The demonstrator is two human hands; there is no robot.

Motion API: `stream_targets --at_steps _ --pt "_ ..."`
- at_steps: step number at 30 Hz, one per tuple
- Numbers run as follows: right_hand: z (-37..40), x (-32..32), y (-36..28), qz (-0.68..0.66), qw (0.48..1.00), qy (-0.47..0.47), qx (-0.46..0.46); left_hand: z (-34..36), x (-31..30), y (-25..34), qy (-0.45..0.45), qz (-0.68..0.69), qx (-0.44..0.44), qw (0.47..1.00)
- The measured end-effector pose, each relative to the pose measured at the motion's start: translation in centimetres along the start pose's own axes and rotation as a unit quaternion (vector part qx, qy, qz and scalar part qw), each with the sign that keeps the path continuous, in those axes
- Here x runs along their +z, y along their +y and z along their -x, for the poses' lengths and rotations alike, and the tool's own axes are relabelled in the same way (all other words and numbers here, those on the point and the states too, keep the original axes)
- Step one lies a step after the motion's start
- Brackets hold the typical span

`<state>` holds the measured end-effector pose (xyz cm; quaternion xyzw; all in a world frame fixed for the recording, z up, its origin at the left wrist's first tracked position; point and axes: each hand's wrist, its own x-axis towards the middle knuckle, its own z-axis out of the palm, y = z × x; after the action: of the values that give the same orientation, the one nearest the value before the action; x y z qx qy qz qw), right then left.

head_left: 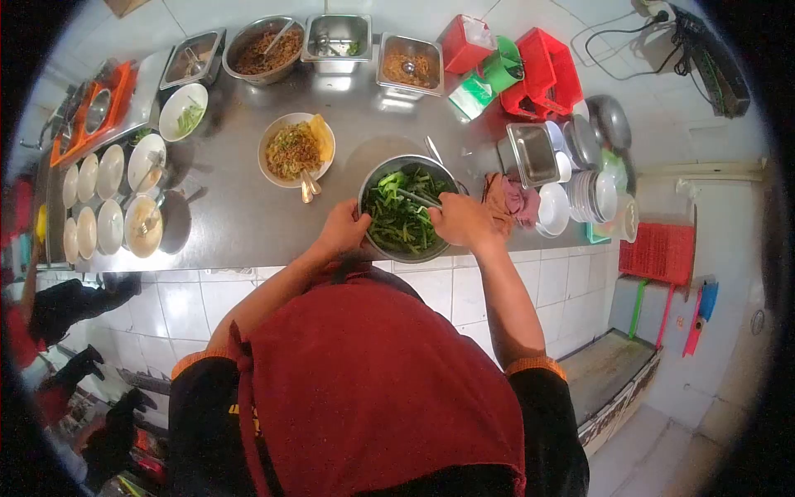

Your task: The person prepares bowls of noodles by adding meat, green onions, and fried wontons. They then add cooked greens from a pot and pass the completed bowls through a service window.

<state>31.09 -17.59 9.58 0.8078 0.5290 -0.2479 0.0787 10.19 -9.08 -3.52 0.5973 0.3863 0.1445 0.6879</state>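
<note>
A round metal bowl [400,255] of chopped green vegetables [406,211] stands at the front edge of the steel counter [240,236]. My left hand [342,228] grips the bowl's left rim, thumb over the edge. Over the bowl's right side, my right hand [460,219] is closed on a metal utensil [420,199] whose far end reaches into the greens. To the left of the bowl, a white plate [269,172] holds noodles with brown topping and a yellow piece, with a spoon and fork resting on its front rim.
Bowls [110,172] line the counter's left side. Metal food containers [337,40] stand along the back. Red baskets [546,74], stacked white dishes [586,196] and a crumpled cloth [509,201] are on the right. Dark-sleeved arms of other people show at lower left.
</note>
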Motion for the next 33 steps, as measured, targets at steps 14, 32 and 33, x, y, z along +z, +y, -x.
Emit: stream_targets --at_steps 14,32,33 --pt "-4.2 5.3 -2.2 -0.105 0.991 0.077 0.02 0.0 0.3 -0.3 0.025 0.008 -0.02 0.999" --pt "3.6 -2.2 -1.2 0.05 0.966 0.173 -0.184 2.2 -3.3 0.2 0.037 -0.003 -0.021 0.999" --pt "3.5 -2.3 -1.3 0.051 0.966 0.172 -0.187 2.7 -3.7 0.5 0.023 -0.027 -0.009 0.999"
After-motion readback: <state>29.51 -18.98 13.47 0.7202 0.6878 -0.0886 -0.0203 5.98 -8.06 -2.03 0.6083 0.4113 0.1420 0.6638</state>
